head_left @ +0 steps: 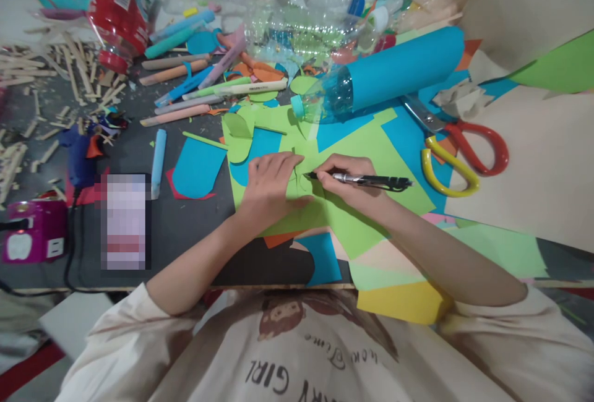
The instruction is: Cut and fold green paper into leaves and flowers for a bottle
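My right hand (348,182) grips a black and silver pen (371,180), its tip down on light green paper (366,154). A few thin dark lines show on the paper beside the tip. Flat on the same paper, with fingers stretched out, lies my left hand (273,185), just left of the drawn lines. A cut green leaf-like shape (239,133) rests beyond my left fingers, and a blue paper piece (199,167) with a rounded end lies farther left. Past my right hand is a clear bottle wrapped in blue paper (403,68).
Scissors (452,145) with red and yellow handles lie at right. Several markers (185,74) are spread at the back. On the left are a phone (126,222), a blue glue gun (81,154), a purple box (37,229) and scattered wooden sticks (77,65). Clear plastic bottles (278,0) stand behind.
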Motion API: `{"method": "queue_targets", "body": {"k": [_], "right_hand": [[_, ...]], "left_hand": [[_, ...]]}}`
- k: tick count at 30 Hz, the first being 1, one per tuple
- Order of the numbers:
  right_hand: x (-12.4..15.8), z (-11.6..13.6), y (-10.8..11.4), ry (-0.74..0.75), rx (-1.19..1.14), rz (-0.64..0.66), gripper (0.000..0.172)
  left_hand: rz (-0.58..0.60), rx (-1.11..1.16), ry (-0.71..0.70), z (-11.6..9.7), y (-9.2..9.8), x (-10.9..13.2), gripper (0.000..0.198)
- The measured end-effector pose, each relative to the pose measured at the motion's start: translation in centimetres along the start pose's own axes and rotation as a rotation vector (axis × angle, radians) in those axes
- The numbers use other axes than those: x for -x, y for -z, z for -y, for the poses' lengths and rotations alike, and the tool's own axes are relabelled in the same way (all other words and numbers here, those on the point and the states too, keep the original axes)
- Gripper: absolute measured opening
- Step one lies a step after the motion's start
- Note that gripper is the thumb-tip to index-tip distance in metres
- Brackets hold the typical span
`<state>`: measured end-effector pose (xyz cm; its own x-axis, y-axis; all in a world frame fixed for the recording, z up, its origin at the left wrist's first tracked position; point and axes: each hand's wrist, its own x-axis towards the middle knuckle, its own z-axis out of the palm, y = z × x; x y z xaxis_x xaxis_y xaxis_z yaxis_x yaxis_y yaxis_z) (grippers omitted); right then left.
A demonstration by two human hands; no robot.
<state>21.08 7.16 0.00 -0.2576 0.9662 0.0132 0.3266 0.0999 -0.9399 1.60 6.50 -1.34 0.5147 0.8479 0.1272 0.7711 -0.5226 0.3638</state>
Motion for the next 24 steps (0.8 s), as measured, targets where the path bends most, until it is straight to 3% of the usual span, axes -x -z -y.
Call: {"method": "queue_targets", "body": {"k": [13,18,24], "right_hand": [[0.19,-0.18,-0.01,0.014,0.006,-0.073,0.017],[0.05,-0.12,-0.03,0.008,0.013,-0.035,0.013],[0.04,-0.21,0.16,0.038,-0.005,-0.148,0.019]], "left_hand": [[-0.026,-0.014,-0.002,0.04,-0.19,0.08,0.058],[-0.026,-0.023,0.005,0.02,-0.07,0.03,0.055],[-0.006,-0.005,0.028,-0.12,0.03,0.00,0.058]]}}
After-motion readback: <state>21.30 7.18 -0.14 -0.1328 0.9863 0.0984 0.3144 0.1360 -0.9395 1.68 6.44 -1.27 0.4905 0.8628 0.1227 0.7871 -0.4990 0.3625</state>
